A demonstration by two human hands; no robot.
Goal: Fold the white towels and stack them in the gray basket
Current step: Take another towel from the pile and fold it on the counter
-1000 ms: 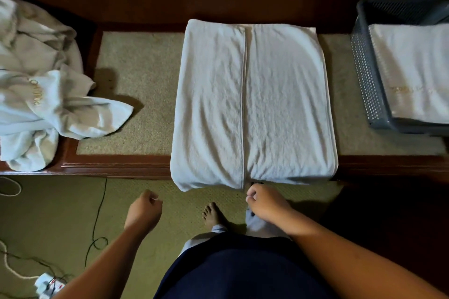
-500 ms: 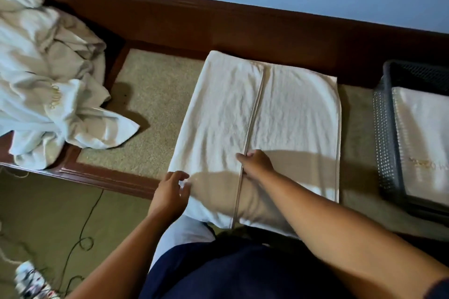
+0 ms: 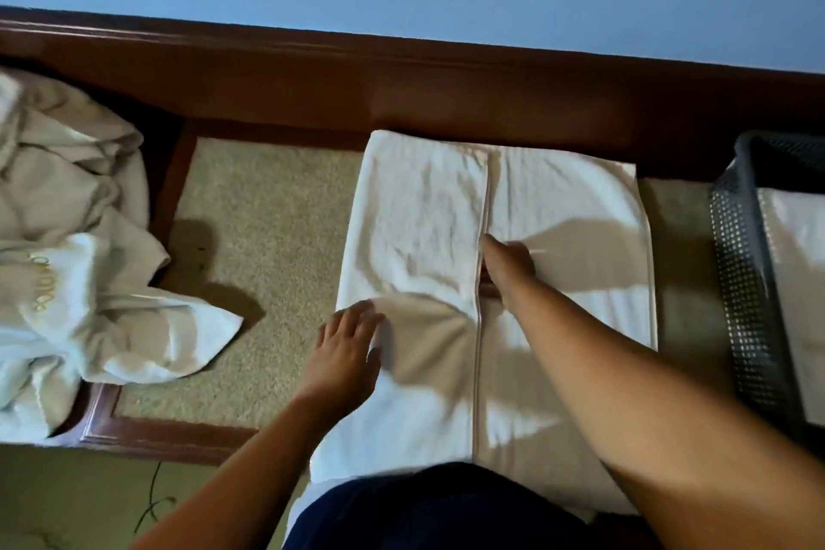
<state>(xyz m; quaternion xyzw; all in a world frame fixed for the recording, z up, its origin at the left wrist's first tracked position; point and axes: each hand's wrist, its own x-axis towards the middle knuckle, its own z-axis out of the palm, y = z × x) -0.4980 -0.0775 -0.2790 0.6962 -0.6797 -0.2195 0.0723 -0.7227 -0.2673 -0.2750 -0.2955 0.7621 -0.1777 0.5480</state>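
A white towel lies on the beige bench top, its two sides folded in so the hems meet along a centre seam. My left hand rests flat on the towel's left edge, fingers straight and spread. Halfway up the seam, my right hand has its fingers curled into the gap and grips the hem. At the far right stands the gray basket, holding a folded white towel. My near forearm and dark clothing cover the towel's lower part.
A heap of unfolded white towels with gold lettering lies at the left end of the bench. A dark wooden frame borders the beige top below a blue wall. A thin cable runs across the floor.
Both hands came up from below the bench onto the towel. The right hand slid further up the centre seam. The left hand opened flat on the left edge.
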